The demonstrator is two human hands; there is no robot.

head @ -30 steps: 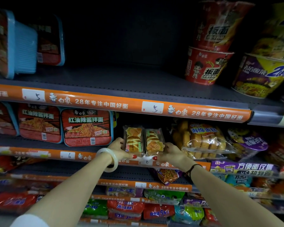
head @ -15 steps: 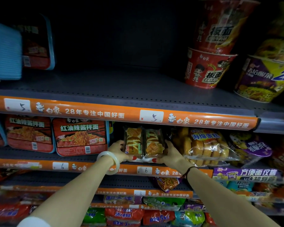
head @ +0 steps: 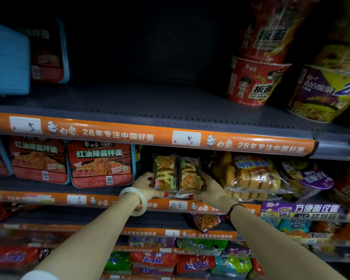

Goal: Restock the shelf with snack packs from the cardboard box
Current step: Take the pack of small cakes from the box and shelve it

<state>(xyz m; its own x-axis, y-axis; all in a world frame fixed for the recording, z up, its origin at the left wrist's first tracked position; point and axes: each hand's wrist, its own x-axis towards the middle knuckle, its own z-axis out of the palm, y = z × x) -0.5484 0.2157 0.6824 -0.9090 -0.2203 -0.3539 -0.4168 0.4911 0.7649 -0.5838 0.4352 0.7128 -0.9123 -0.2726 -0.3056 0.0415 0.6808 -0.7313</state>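
Two clear bread snack packs stand upright side by side on the second shelf [head: 49, 183], the left pack [head: 164, 172] and the right pack [head: 191, 174]. My left hand [head: 147, 183], with a white bangle on its wrist, grips the left pack's outer edge. My right hand [head: 210, 188] grips the right pack's outer edge. Both thumbs lie along the packs' bottom front. The cardboard box is out of view.
Red noodle trays [head: 100, 164] stand just left of the packs, a bag of sponge cakes [head: 251, 176] just right. The shelf above [head: 150, 104] has a bare middle, with noodle cups [head: 253, 81] at right and blue trays [head: 10, 59] at left. Lower shelves hold noodle bags.
Both hands have pushed the two packs up and back from the shelf's front edge into the gap between the trays and the cake bag.
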